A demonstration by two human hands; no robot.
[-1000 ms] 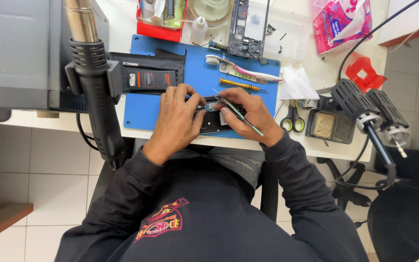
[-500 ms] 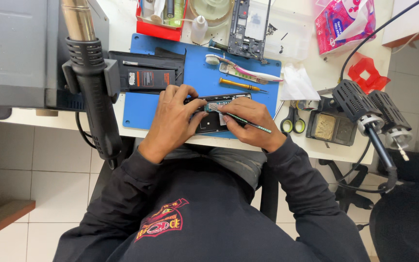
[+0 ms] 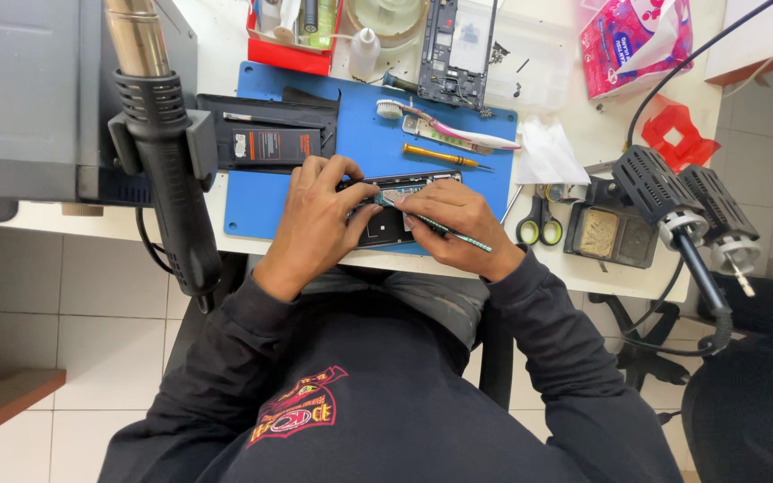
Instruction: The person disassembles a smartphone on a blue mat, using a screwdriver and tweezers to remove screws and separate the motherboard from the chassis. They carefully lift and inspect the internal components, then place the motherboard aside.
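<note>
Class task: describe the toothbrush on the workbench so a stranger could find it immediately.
Start at the blue rectangular work mat on the white bench. Near its far edge, beyond the person's hands, lies a pink-and-white plastic toothbrush. Unlike the yellow-handled screwdriver just nearer the hands, it has white bristles at its left end.

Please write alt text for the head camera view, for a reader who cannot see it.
Seen from above, a seated person works on an opened phone on a blue mat: the left hand steadies it while the right hand holds a thin tool to it. A toothbrush, scissors and a hot-air gun are nearby.
</note>
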